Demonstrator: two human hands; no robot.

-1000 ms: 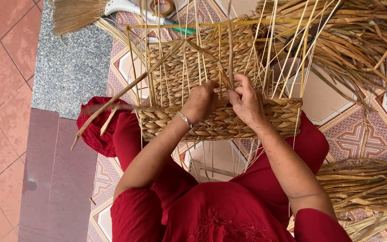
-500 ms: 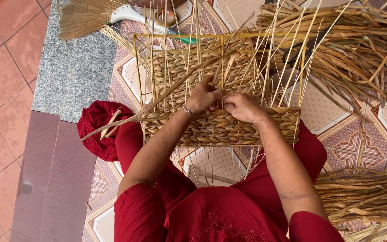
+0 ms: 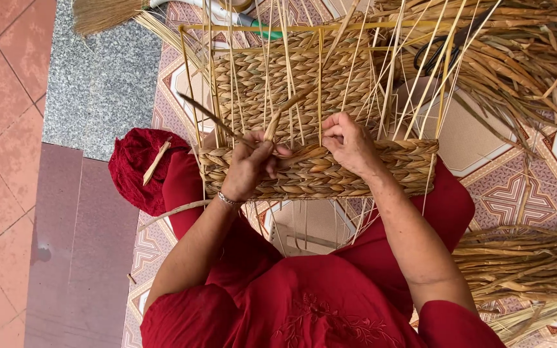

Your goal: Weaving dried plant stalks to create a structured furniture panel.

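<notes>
Half-woven basket (image 3: 317, 171) sits on the person's lap, centre of the scene, its upright stakes (image 3: 381, 77) rising toward the far side. Left hand (image 3: 249, 169) is on the basket's near-left rim, pinching a strand (image 3: 285, 111) that runs up and far from it. Right hand (image 3: 349, 145) rests on the rim just right of the left hand, the two apart. Knitted cap (image 3: 138, 169) lies left of the basket, touching the knee. Broom (image 3: 107, 13) lies at the far left. Scissors (image 3: 436, 48) lie far right, behind the stakes. Loose reed bundles (image 3: 523, 64) lie far right, another pile (image 3: 523, 270) near right on the floor.
</notes>
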